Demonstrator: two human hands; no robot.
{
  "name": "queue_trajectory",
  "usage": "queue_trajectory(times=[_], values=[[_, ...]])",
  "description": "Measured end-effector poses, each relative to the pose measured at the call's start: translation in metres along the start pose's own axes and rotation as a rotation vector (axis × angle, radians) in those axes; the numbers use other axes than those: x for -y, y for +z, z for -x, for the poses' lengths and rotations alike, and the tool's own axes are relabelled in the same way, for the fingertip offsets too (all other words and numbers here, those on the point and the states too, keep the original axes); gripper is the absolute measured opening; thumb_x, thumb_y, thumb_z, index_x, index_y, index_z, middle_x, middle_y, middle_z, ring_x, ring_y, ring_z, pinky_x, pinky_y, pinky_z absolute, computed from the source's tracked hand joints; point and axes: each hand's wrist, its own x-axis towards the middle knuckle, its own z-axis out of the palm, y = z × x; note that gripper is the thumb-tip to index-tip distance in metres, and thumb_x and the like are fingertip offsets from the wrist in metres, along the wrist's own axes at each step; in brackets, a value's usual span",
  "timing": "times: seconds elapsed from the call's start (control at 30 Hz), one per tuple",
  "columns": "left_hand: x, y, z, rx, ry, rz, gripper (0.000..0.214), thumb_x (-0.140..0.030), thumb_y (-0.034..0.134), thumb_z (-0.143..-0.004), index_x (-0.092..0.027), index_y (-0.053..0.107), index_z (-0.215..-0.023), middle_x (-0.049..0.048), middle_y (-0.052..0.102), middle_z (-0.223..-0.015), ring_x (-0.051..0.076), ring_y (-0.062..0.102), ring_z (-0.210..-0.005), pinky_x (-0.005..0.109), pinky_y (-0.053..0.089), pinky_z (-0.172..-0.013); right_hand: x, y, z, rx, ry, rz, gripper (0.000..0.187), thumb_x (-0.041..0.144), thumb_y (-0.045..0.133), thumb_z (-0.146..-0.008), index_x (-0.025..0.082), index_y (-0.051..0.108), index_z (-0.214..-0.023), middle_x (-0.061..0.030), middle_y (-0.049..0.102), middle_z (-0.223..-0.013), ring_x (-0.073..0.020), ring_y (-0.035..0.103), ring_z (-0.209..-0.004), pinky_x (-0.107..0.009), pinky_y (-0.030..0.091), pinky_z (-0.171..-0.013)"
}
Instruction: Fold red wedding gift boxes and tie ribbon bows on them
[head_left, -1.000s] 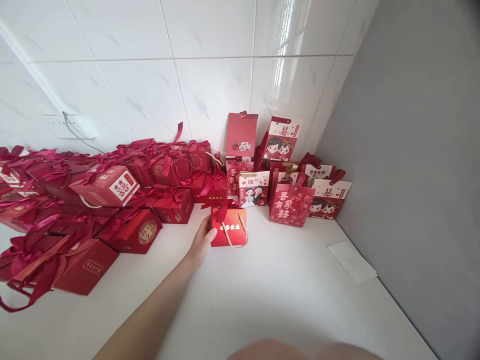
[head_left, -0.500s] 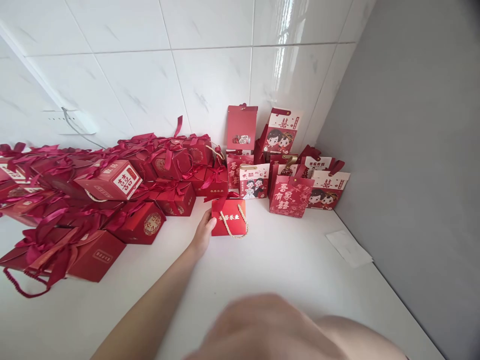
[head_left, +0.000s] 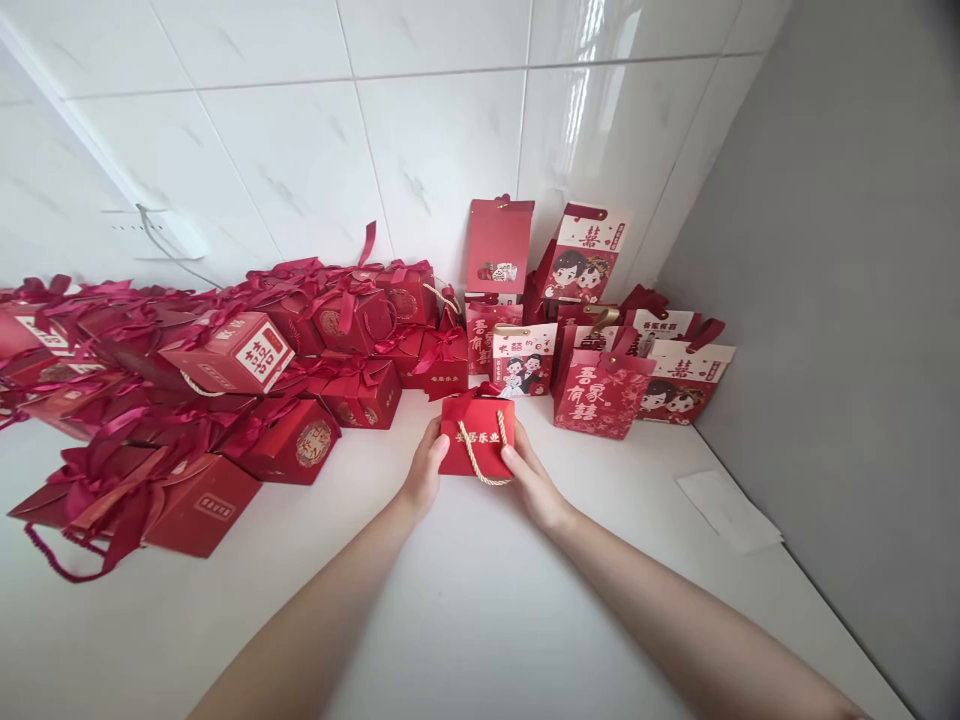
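Observation:
A small red gift box (head_left: 478, 437) with gold lettering, a rope handle and a red ribbon stands on the white tabletop (head_left: 480, 600). My left hand (head_left: 425, 470) grips its left side and my right hand (head_left: 531, 478) grips its right side, thumbs at the front. The box sits just in front of a row of other red boxes.
Many red ribboned gift boxes (head_left: 247, 390) pile up at the left along the tiled wall. Red paper gift bags (head_left: 600, 390) with cartoon couples stand at the back right. A white paper (head_left: 731, 510) lies by the grey wall on the right. A wall socket (head_left: 161, 230) with a cable is at left.
My right hand came in from the bottom of the view and took hold of the box's right side. The left hand stayed on the box.

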Motion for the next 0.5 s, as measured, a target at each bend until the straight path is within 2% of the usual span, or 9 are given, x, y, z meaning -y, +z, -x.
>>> queue_trajectory(times=[0.07,0.1,0.2,0.27,0.33,0.4,0.47,0.5], values=[[-0.005,0.002,0.001,0.050,0.015,-0.054,0.065,-0.062,0.052,-0.092,-0.017,0.053,-0.139,0.0123,0.054,-0.146,0.034,0.047,-0.137,0.047,0.037,-0.115,0.005,0.000,0.001,0.081,0.028,-0.076,0.060,0.050,0.059,-0.097,0.033,0.039,-0.150,-0.0039,0.042,-0.155,-0.0261,0.040,-0.144,-0.050,0.038,-0.118],[-0.008,0.004,0.002,0.067,0.032,-0.091,0.064,-0.061,0.049,-0.094,-0.018,0.051,-0.142,0.0119,0.051,-0.149,0.033,0.045,-0.140,0.046,0.036,-0.117,0.006,0.000,0.000,0.080,0.044,-0.107,0.061,0.048,0.061,-0.096,0.033,0.038,-0.151,-0.0048,0.044,-0.154,-0.0266,0.041,-0.143,-0.051,0.038,-0.118],[-0.014,0.011,0.006,0.004,0.106,-0.245,0.060,-0.056,0.044,-0.099,-0.020,0.046,-0.147,0.0114,0.045,-0.154,0.031,0.039,-0.144,0.046,0.031,-0.120,0.005,0.000,-0.002,-0.072,0.026,-0.111,0.076,0.047,0.067,-0.092,0.030,0.029,-0.155,-0.0095,0.047,-0.150,-0.0286,0.046,-0.139,-0.054,0.040,-0.116],[-0.016,0.016,0.011,-0.033,0.161,-0.336,0.057,-0.053,0.041,-0.101,-0.021,0.043,-0.149,0.0119,0.043,-0.155,0.031,0.037,-0.145,0.046,0.032,-0.120,0.005,0.001,-0.002,-0.199,-0.023,-0.041,0.089,0.047,0.072,-0.088,0.029,0.021,-0.158,-0.0117,0.044,-0.152,-0.0293,0.048,-0.137,-0.053,0.042,-0.114],[-0.018,0.020,0.016,0.054,0.193,-0.356,0.065,-0.053,0.047,-0.100,-0.023,0.032,-0.155,0.0131,0.038,-0.158,0.032,0.037,-0.145,0.047,0.037,-0.116,0.006,0.003,0.001,-0.255,-0.087,0.075,0.094,0.046,0.074,-0.086,0.028,0.017,-0.159,-0.0119,0.033,-0.159,-0.0298,0.041,-0.143,-0.051,0.042,-0.116],[-0.019,0.022,0.018,0.171,0.195,-0.308,0.085,-0.054,0.060,-0.092,-0.027,0.015,-0.159,0.0137,0.028,-0.162,0.035,0.035,-0.146,0.046,0.043,-0.111,0.009,0.003,0.008,-0.221,-0.154,0.193,0.089,0.045,0.069,-0.091,0.028,0.017,-0.160,-0.0092,0.021,-0.165,-0.0295,0.030,-0.150,-0.048,0.040,-0.118],[-0.020,0.022,0.016,0.179,0.191,-0.237,0.102,-0.052,0.071,-0.085,-0.028,0.006,-0.160,0.0137,0.022,-0.165,0.035,0.032,-0.148,0.045,0.042,-0.113,0.011,0.003,0.015,-0.145,-0.224,0.299,0.081,0.042,0.063,-0.096,0.030,0.016,-0.161,-0.0063,0.016,-0.167,-0.0287,0.024,-0.152,-0.046,0.042,-0.117],[-0.020,0.020,0.015,0.155,0.178,-0.200,0.102,-0.051,0.072,-0.084,-0.026,0.009,-0.160,0.0142,0.023,-0.164,0.035,0.031,-0.148,0.045,0.040,-0.115,0.012,0.003,0.018,-0.100,-0.258,0.352,0.078,0.040,0.060,-0.097,0.031,0.016,-0.161,-0.0059,0.018,-0.166,-0.0286,0.026,-0.152,-0.046,0.043,-0.116]])
